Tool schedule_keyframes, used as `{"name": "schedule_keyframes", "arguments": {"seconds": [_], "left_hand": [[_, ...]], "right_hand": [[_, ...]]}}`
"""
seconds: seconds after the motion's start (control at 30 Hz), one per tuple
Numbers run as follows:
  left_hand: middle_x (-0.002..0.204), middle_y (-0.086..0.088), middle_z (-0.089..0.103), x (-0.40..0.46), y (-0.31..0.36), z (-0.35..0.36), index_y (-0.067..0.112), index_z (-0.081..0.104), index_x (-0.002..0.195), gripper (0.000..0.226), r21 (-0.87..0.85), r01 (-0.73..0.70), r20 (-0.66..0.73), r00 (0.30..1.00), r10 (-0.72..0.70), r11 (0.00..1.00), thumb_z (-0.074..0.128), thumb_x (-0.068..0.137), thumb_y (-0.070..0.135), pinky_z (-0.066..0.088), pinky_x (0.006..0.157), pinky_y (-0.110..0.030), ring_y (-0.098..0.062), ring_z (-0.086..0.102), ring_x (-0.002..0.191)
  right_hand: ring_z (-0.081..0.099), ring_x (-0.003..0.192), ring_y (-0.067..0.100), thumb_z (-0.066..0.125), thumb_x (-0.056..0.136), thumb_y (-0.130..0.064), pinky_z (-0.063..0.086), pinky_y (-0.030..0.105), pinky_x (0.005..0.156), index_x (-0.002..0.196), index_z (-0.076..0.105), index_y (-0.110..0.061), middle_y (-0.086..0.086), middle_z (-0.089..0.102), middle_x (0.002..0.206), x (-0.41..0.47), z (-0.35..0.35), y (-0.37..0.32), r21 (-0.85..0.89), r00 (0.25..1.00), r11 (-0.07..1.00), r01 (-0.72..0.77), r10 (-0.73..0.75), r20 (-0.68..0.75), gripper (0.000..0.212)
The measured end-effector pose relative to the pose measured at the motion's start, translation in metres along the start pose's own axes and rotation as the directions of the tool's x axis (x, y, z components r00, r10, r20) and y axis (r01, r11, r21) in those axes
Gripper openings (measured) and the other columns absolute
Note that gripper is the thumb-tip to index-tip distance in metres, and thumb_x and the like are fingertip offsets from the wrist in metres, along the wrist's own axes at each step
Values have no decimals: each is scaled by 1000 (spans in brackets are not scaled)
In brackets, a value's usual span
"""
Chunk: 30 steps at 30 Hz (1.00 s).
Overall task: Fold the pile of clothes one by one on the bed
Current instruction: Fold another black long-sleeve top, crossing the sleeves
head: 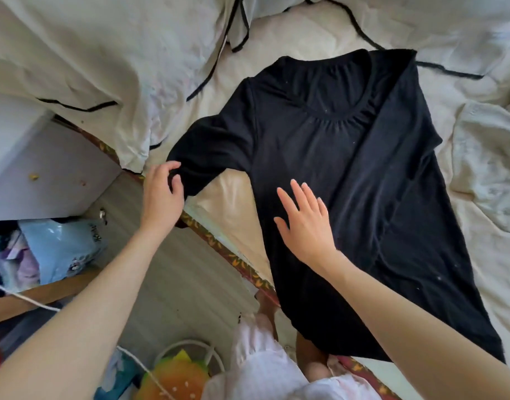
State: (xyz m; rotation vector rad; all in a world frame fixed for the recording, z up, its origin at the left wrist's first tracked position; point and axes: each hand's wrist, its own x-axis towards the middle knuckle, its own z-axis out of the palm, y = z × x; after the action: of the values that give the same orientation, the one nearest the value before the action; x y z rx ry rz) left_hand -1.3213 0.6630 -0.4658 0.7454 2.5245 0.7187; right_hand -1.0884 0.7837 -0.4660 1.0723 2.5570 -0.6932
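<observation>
Right hand (305, 223) is lying flat, fingers spread, pressing the black top (349, 168) on the bed (305, 33). Left hand (161, 192) is pinching 1 sleeve cuff (181, 174) at the bed edge. Garment's long axis is running away from the person, neckline farthest; sleeve likely folds inward toward the right hand.

Light is soft, even daylight; I cannot tell its source. My left hand (161, 194) and right hand (305, 223) cast only faint shadows. The cream bedding (305, 33) toward 12 o'clock is bright and nearly washed out. The black top (349, 168) reads very dark, its folds barely visible. Wide-angle distortion bends the bed edge (219, 243) and stretches my forearms at 5 and 7 o'clock. Overall the picture is slightly soft, with blur at the corners.
</observation>
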Motion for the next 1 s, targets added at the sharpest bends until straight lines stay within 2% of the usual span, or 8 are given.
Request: {"name": "schedule_keyframes", "arguments": {"seconds": [0.17,0.27,0.4,0.53,0.63,0.73,0.83,1.0], "left_hand": [[139,-10,43,80,-4,-6,11,40,138,44,37,3,205,979,-11,999,49,98,26,33,108,-36,-23,42,129],[126,-1,54,92,-20,-6,13,46,132,46,-80,184,381,914,-140,980,61,92,30,42,94,-28,-14,51,114],[90,27,60,84,-43,-21,33,60,97,17,-215,194,487,871,-67,957,69,86,23,43,67,-7,14,58,84],[94,21,68,79,-56,-35,33,66,96,16,-155,215,675,735,-55,964,69,85,22,44,63,-3,13,63,84],[95,19,67,82,-58,-36,33,65,94,13,-151,216,677,734,-59,965,69,86,23,44,61,-4,14,61,82],[95,14,71,84,-56,-38,29,67,96,14,-253,232,628,778,-23,939,68,86,19,48,73,-15,5,64,88],[101,11,72,83,-57,-48,22,67,106,22,-294,241,659,752,14,925,70,84,21,52,80,-21,-3,67,93],[85,17,71,75,-78,-71,29,67,87,9,-38,176,734,673,-92,984,72,83,23,47,71,-17,4,66,83]], "right_hand": [[-5,147,26,39,99,-40,11,53,115,152,7,-28,4,-4,160,54,0,-33,-47,999,999,7,-5,38,63],[-8,147,26,41,98,-40,14,54,114,152,2,-28,2,-7,160,64,5,-32,-29,993,999,-41,44,107,67],[-11,146,24,43,98,-37,15,54,115,152,-1,-27,1,-10,160,68,10,-28,-69,986,997,-37,47,162,71],[-14,146,26,41,99,-35,10,56,114,152,-2,-27,2,-11,160,70,14,-36,-70,983,994,-79,89,158,69],[-15,146,26,41,99,-37,8,57,114,152,-2,-27,2,-12,160,71,15,-40,-59,982,992,-107,115,153,69],[-15,146,26,40,99,-38,9,57,114,152,-1,-28,2,-11,160,72,14,-40,-59,980,992,-113,121,160,68],[-13,146,26,40,99,-38,11,57,114,152,1,-28,2,-10,160,73,12,-39,-65,979,992,-110,120,167,67],[-11,146,26,40,99,-36,12,56,114,152,0,-27,2,-9,160,72,8,-40,-53,978,992,-115,122,170,67]]}}
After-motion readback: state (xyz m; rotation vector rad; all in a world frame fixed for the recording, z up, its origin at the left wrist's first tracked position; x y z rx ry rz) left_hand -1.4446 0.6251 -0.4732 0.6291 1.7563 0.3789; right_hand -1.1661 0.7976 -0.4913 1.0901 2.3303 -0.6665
